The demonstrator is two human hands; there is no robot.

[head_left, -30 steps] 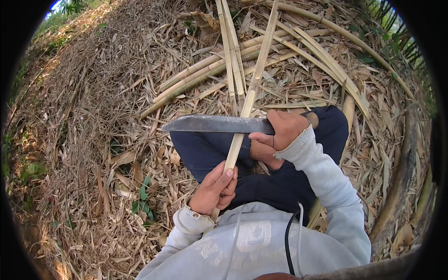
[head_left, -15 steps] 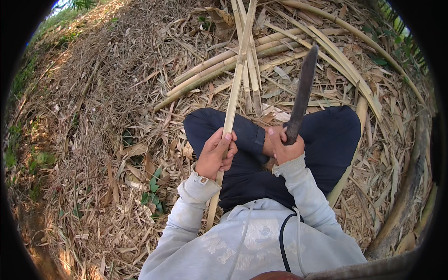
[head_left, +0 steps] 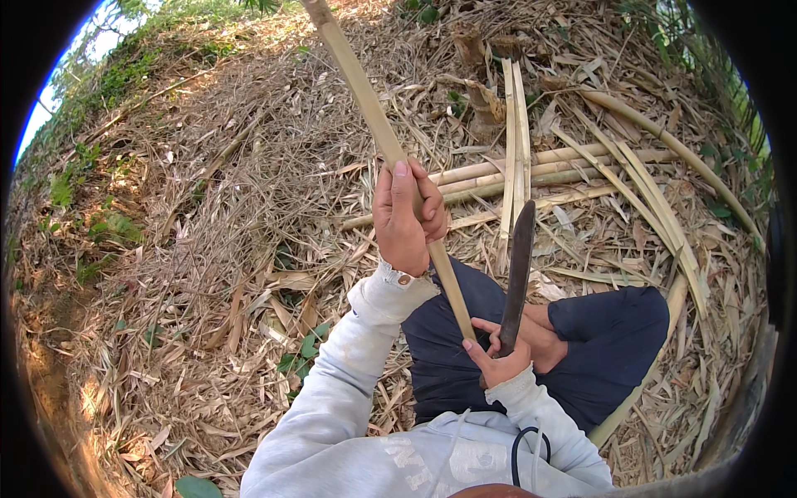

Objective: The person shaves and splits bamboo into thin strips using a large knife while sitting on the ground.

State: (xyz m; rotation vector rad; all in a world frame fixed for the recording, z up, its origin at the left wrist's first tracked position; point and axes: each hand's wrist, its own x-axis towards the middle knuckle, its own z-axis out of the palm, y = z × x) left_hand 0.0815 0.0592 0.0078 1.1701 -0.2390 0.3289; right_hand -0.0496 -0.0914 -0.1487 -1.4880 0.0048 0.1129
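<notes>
My left hand (head_left: 407,217) is wrapped round a long pale bamboo strip (head_left: 359,81), thumb lying along its face. The strip slants from the upper left down to my right hand (head_left: 501,358). That hand grips a dark-bladed machete (head_left: 519,274), its blade pointing up and away from me. The handle is mostly hidden in the fist. My right thumb and fingertips are at the near end of the strip; whether they pinch it I cannot tell. Both hands are over my crossed legs in dark trousers (head_left: 465,373).
Beyond my legs lie split bamboo strips (head_left: 516,149) across several bamboo poles (head_left: 548,170). More strips (head_left: 656,199) and a curved pole (head_left: 677,145) are at the right. A cut stump (head_left: 484,108) stands at the far side. Dry leaves and shavings (head_left: 224,274) cover the ground.
My left hand has moved up and away, and the strip has swung to the left, its near end now at my right hand. My right hand still holds the machete. The view has shifted left.
</notes>
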